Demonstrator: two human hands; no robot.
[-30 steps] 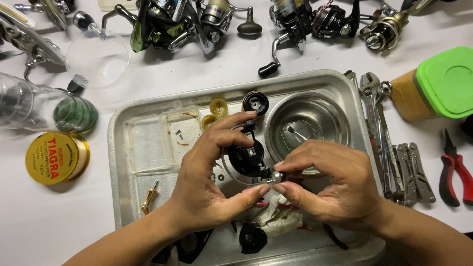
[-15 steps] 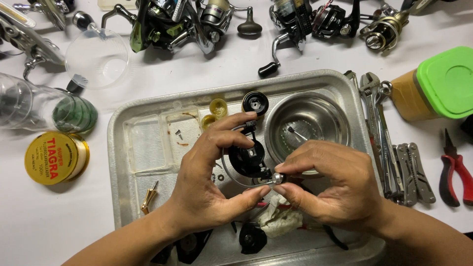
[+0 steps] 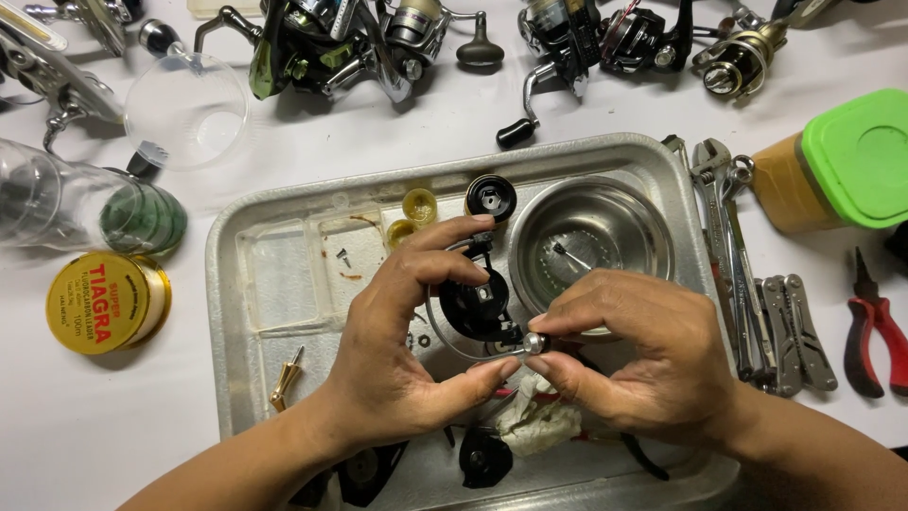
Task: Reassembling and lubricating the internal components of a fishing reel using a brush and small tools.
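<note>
Metal of a dented baking tray [image 3: 284, 203] is filling the lower middle of the frame, and both hands are working over it. Nearest the bottom edge, a crumpled white rag [image 3: 534, 421] and a black round part [image 3: 484, 459] are lying in the tray. Just above them, the left hand [image 3: 402, 355] is curling around a black reel rotor [image 3: 473, 305], with its forefinger arching over the top and its thumb pressing from below. The right hand [image 3: 643, 355] is pinching a small silver roller [image 3: 534, 343] at the rotor's lower right edge between thumb and forefinger. A brass pin [image 3: 286, 377] is lying at lower left in the tray.

Farther up, a steel bowl [image 3: 588, 237] is sitting in the tray's upper right, with a black cap [image 3: 491, 197] and two yellow rings [image 3: 418, 204] beside it. Off the tray on the white counter [image 3: 113, 426], a yellow line spool [image 3: 109, 303] is resting at the left, while wrenches [image 3: 721, 222], a folding multitool [image 3: 794, 331] and red pliers [image 3: 875, 326] are lying at the right. A green-lidded tub [image 3: 861, 156] is standing at upper right. Along the top edge, several fishing reels [image 3: 359, 43] are lined up.
</note>
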